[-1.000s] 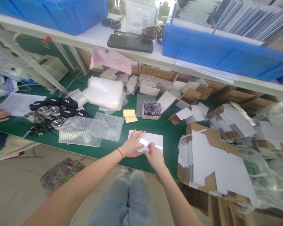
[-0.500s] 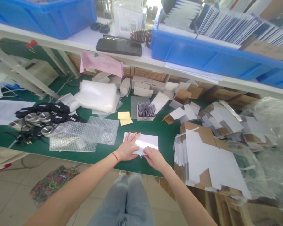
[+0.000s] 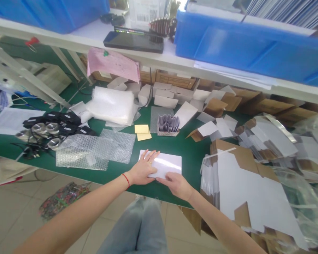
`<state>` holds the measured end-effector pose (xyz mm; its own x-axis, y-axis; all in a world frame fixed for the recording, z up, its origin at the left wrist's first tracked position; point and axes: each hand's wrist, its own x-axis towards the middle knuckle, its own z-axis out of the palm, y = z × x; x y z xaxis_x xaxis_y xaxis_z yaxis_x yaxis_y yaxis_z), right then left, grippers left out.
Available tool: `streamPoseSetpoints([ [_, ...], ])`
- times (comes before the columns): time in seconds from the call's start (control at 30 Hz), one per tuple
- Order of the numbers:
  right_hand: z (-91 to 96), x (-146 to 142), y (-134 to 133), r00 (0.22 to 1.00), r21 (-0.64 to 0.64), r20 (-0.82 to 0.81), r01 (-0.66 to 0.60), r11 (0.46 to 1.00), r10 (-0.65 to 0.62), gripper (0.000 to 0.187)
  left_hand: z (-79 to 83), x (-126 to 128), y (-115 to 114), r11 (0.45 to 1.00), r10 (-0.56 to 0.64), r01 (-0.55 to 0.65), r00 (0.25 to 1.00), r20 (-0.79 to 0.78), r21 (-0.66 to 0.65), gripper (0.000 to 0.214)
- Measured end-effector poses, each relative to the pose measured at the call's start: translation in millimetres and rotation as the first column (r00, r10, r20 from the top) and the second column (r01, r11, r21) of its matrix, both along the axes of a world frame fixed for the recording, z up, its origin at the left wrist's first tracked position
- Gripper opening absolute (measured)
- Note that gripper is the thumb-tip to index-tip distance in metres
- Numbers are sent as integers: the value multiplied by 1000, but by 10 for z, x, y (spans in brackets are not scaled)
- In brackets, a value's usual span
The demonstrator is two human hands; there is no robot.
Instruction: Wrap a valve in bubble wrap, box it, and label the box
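A flat white piece with a glossy face (image 3: 166,163) lies on the green worktop near its front edge. I cannot tell whether it is a thin box or a folded sheet. Spread across its left part is my left hand (image 3: 142,170), fingers stretched out and pressing down. My right hand (image 3: 178,185) has its fingers bent at the near edge, the index finger and thumb close together along that edge. Just beyond lie yellow sticky notes (image 3: 143,132) and a small open box of upright packets (image 3: 168,125).
Bubble wrap sheets (image 3: 82,151) and black devices with silvery round parts (image 3: 53,128) lie left. Stacked flat cartons (image 3: 249,187) stand right, with small white boxes (image 3: 165,98) behind. Overhead runs a shelf (image 3: 76,38) with blue bins (image 3: 228,46).
My right hand has slid slightly left along the near edge, its index finger now straighter. My left hand stays flat on the white piece. The view has shifted a little.
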<state>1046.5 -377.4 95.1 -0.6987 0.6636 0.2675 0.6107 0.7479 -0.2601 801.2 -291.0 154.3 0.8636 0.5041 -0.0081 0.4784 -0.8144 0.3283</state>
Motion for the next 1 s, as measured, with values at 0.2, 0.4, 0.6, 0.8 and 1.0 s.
streamPoseSetpoints([
  [0.2,81,53,63,965,-6,249,-83,997,82,56,12,5,6,1000,-2,2,1000,-16,-28,20],
  [0.4,131,48,102,949,37,271,-176,984,159,47,2,8,12,999,-2,1,1000,-23,-34,17],
  [0.6,163,26,97,954,35,250,-178,983,164,45,1,-4,13,1000,-9,8,1000,-14,-29,18],
  [0.8,174,18,48,956,43,247,-175,984,159,46,-15,24,17,1000,-2,2,1000,0,-18,17],
  [1.0,180,-28,153,953,65,277,-143,988,120,44,-6,-99,25,1000,7,-7,1000,0,16,21],
])
